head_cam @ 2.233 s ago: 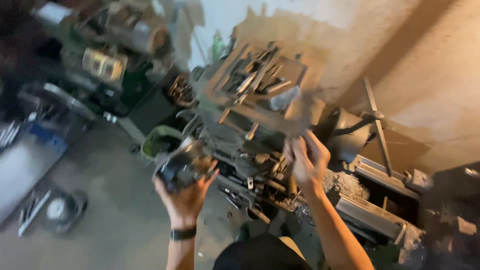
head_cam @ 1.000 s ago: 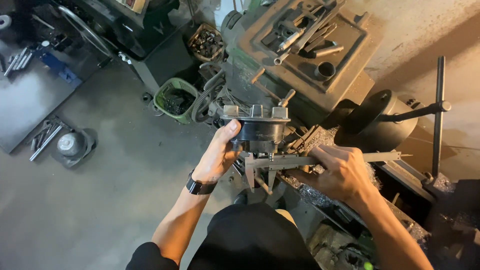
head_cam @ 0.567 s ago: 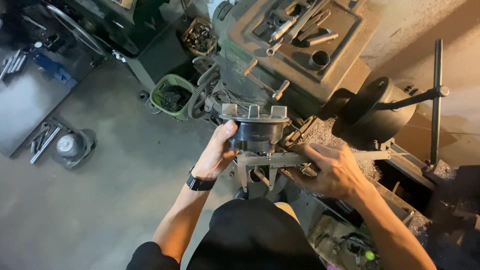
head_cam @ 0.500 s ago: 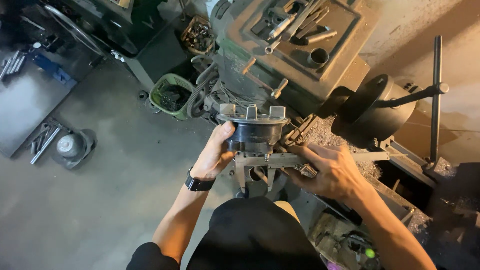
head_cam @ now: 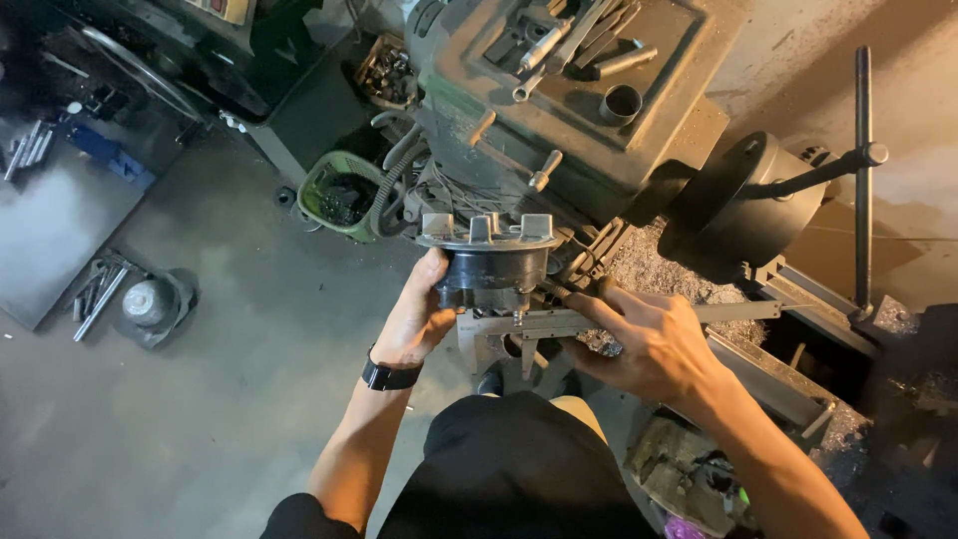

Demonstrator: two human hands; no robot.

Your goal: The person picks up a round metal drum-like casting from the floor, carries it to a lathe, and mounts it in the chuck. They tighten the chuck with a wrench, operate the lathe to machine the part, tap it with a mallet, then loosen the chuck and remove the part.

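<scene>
Measuring in hand: left hand (head_cam: 419, 319) gripping the dark round casting (head_cam: 491, 265) in the air before the lathe (head_cam: 589, 110), right hand (head_cam: 649, 344) clasping the caliper (head_cam: 599, 319) against its lower end; next, probably, steady jaws and a square reading.

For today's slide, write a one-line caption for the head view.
Left hand grips a dark round metal part while right hand sets a vernier caliper against it, beside a lathe.
</scene>
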